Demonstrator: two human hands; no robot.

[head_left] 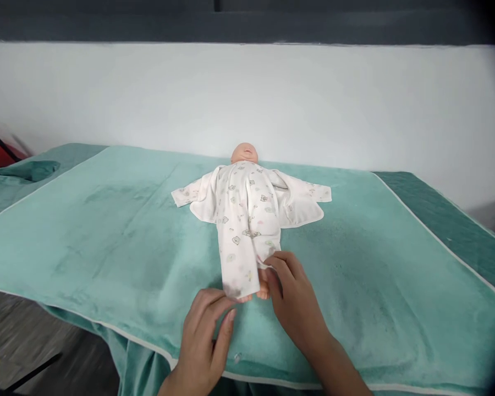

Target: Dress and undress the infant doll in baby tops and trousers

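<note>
Green cover beneath the doll. White printed trousers over the doll's torso and legs, long axis head-to-foot, cuffs at its feet. Likely light, soft, floppy; grip by hems. Right hand pinches one hem above a doll foot; left hand, thumb and fingers apart, by the other foot.

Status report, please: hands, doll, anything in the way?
Right hand at one lower end of the printed trousers, left hand at the other; grips unclear. Doll face-up beneath. Jacket spread either side, nothing visibly blocking.
</note>
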